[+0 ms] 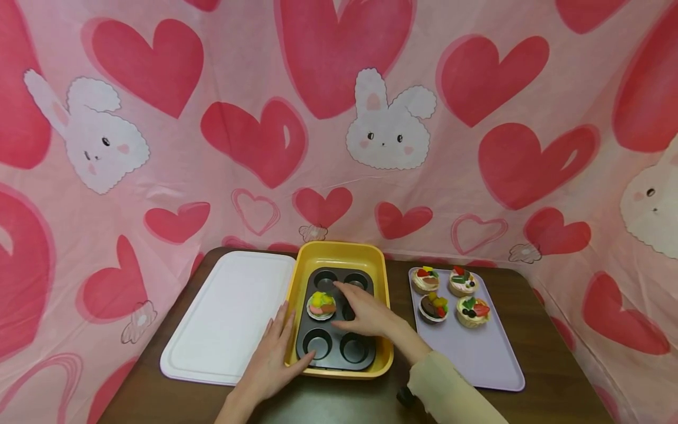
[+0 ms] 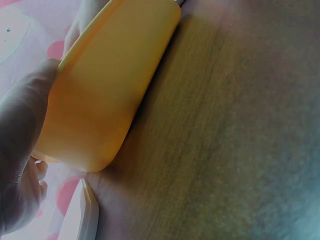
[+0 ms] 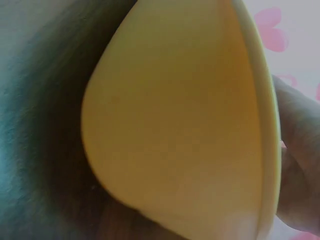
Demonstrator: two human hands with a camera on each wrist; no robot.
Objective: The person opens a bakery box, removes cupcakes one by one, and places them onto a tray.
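A yellow tray (image 1: 339, 249) holds a dark muffin pan (image 1: 336, 347) with several round cups. In the pan's middle left cup sits a toy cupcake (image 1: 321, 306) topped with yellow and pink pieces. My right hand (image 1: 365, 310) is above the pan, just right of the cupcake, its thumb and fingers spread apart and holding nothing. At the tray's left front edge, my left hand (image 1: 275, 356) rests on the rim with fairly straight fingers, the thumb reaching over the front corner. Both wrist views show mostly the tray's outer wall (image 2: 105, 90), with part of each hand at its rim.
To the left lies a white board (image 1: 228, 318), close beside the yellow tray. On the right, a lilac tray (image 1: 466, 359) carries several toy tarts (image 1: 473, 312) at its far end. A pink heart-patterned cloth (image 1: 328, 176) hangs behind the brown wooden table (image 1: 551, 353).
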